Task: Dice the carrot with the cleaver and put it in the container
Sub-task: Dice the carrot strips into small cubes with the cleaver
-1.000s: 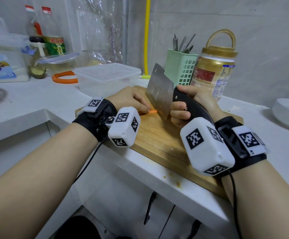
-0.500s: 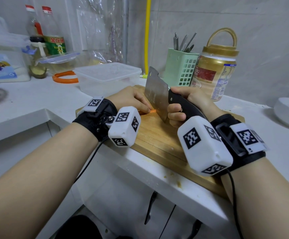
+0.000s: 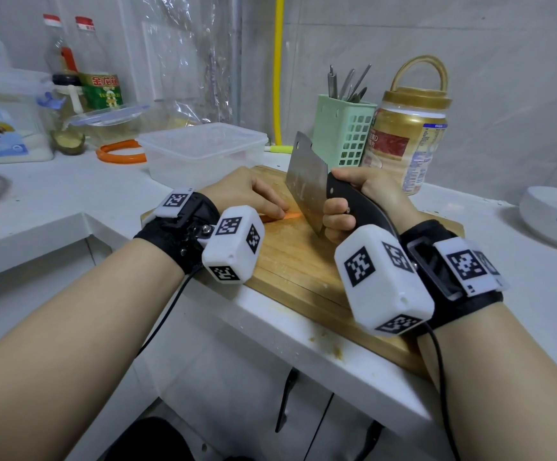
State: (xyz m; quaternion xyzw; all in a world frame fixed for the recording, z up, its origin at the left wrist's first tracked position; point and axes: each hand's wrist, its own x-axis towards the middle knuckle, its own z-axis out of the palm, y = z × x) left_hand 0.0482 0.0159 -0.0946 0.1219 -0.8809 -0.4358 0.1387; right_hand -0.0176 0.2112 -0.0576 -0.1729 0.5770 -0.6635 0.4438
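An orange carrot (image 3: 291, 215) lies on the wooden cutting board (image 3: 298, 264), mostly hidden under my left hand (image 3: 247, 194), whose curled fingers hold it down. Only the carrot's right end shows. My right hand (image 3: 363, 201) grips the black handle of the steel cleaver (image 3: 305, 184). Its blade stands upright with the edge down at the carrot's exposed end, just right of my left fingertips. A clear plastic container (image 3: 204, 149) sits behind the board to the left, with nothing visible in it.
A green utensil basket (image 3: 343, 134) and a gold-lidded jar (image 3: 407, 141) stand behind the board. A white dish (image 3: 553, 214) is at the far right. Bottles (image 3: 102, 78), an orange ring (image 3: 121, 153) and a lidded box crowd the back left counter.
The cleaver has dropped slightly and edged left along the carrot's end. My left hand has stayed on the carrot.
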